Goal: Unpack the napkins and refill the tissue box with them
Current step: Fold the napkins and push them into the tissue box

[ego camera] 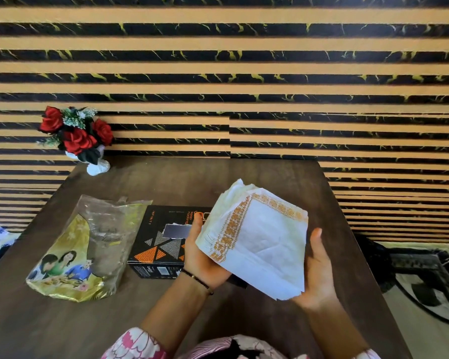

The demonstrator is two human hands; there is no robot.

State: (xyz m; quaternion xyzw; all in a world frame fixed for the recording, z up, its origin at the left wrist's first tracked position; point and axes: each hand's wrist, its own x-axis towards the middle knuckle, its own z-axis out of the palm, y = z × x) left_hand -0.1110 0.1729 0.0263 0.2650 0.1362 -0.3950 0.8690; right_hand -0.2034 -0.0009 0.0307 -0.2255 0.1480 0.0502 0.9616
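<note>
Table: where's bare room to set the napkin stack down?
Free: the table strip behind the black box, right of the flower vase; also the near-left corner below the empty wrapper. Crowded: the middle, with wrapper, box, both hands and napkin stack.

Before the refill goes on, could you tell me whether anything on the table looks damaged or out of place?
The black box has a roughly torn, ragged opening in its top. The empty plastic wrapper lies crumpled to its left. The napkin stack, held in both hands, is fanned unevenly at the edges. Nothing is spilled.
</note>
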